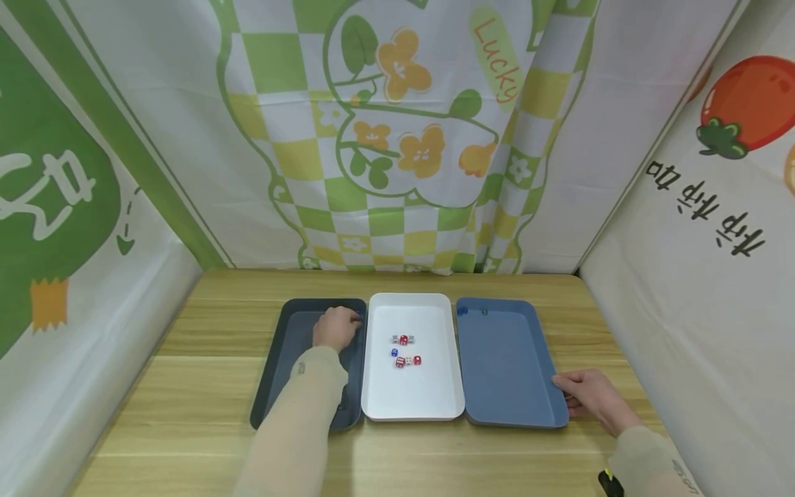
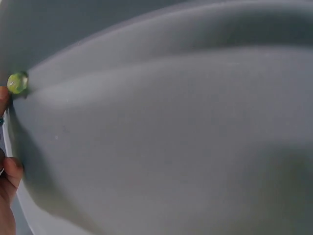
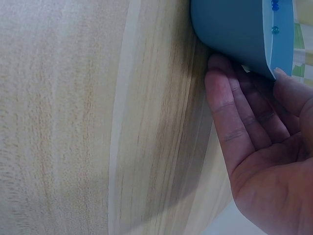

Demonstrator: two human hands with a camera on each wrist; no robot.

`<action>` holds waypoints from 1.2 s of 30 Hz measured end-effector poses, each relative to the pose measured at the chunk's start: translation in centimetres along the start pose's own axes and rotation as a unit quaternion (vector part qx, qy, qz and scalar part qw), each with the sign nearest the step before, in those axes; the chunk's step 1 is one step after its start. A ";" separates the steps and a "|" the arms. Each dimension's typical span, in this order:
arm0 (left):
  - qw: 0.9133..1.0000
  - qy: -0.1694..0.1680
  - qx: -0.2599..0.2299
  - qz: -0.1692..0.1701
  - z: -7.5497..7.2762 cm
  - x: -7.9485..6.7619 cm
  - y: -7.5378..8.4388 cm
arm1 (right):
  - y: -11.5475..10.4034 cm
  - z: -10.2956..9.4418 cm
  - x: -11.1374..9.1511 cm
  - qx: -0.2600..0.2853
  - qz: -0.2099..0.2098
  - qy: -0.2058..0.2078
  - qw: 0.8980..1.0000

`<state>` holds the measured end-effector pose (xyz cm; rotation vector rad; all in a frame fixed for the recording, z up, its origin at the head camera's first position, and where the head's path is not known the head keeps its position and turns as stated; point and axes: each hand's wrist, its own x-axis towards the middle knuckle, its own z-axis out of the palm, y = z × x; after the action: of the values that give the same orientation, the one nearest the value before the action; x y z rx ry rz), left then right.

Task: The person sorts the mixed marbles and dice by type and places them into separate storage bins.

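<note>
My left hand reaches into the far right corner of the dark grey tray, fingers bent down beside its wall. In the left wrist view, a yellow-green glassy piece lies in the corner right at a fingertip, with the thumb apart below it. Part of that hand is outside the view; I cannot tell whether it holds anything. At the near right corner of the blue tray, my right hand grips the rim. Its thumb is over the edge and its fingers are against the outside and underneath.
Between them stands a white tray with several small dice, including a red die and a blue die. Small blue pieces and a green piece lie at the blue tray's far edge. Printed cloth surrounds the wooden table.
</note>
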<state>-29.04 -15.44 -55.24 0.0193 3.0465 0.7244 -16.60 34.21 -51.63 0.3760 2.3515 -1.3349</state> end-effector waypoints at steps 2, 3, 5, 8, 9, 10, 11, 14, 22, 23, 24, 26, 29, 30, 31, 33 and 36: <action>1.000 0.001 -0.003 0.002 -0.3 0.0 -0.1 | 0.0 0.0 0.0 0.000 0.000 0.002 1.000; 1.000 0.001 -0.003 0.004 -0.5 0.0 -0.1 | -0.1 0.0 0.0 0.000 0.000 0.003 1.000; 1.000 0.001 -0.004 0.007 -1.1 0.1 -0.2 | -0.1 0.1 0.0 -0.002 0.000 0.005 1.000; 1.000 -0.003 -0.011 0.013 -2.1 0.2 -0.3 | 0.0 0.1 0.1 -0.005 0.000 0.007 1.000; 1.000 -0.005 -0.014 0.017 -2.4 0.2 -0.4 | 0.0 0.1 0.1 -0.006 0.000 0.007 1.000; 1.000 -0.007 -0.017 0.022 -2.8 0.2 -0.4 | 0.0 0.0 0.1 -0.008 -0.001 0.005 1.000; 0.999 -0.009 -0.020 0.028 -3.2 0.3 -0.4 | 0.0 0.0 0.1 -0.009 -0.002 0.004 1.000; 0.999 -0.012 -0.028 0.043 -4.2 0.5 -0.2 | -0.1 -0.1 0.1 -0.011 0.002 -0.001 1.000; 0.995 -0.016 -0.050 0.082 -5.5 1.1 1.6 | -0.2 -0.1 0.0 -0.004 0.000 -0.009 1.000; 0.995 -0.014 -0.053 0.086 -5.5 1.2 1.9 | -0.2 -0.1 0.0 -0.003 -0.001 -0.008 1.000; 0.994 -0.014 -0.058 0.088 -5.5 1.2 2.3 | -0.2 -0.1 0.0 -0.002 -0.002 -0.007 1.000; 0.994 -0.014 -0.058 0.092 -5.3 1.2 3.1 | -0.2 0.0 0.0 -0.002 -0.001 -0.007 1.000; 0.993 -0.017 -0.055 0.101 -5.0 1.3 4.5 | -0.2 0.0 0.0 -0.002 -0.001 -0.006 1.000; 0.993 -0.018 -0.053 0.104 -4.8 1.4 5.0 | -0.1 0.0 0.0 -0.002 -0.002 -0.006 1.000; 0.993 -0.020 -0.052 0.107 -4.7 1.4 5.5 | -0.1 0.0 0.0 -0.002 -0.003 -0.005 1.000; 0.992 -0.030 -0.055 0.109 -4.3 1.4 6.5 | 0.0 0.1 0.0 -0.003 -0.005 -0.003 1.000; 0.990 -0.043 -0.057 0.120 -3.5 1.5 8.2 | 0.1 0.1 0.0 -0.004 -0.008 -0.001 1.000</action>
<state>-30.48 -9.70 -48.42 0.4114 2.9447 0.8843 -16.56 34.20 -51.75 0.3551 2.3613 -1.3323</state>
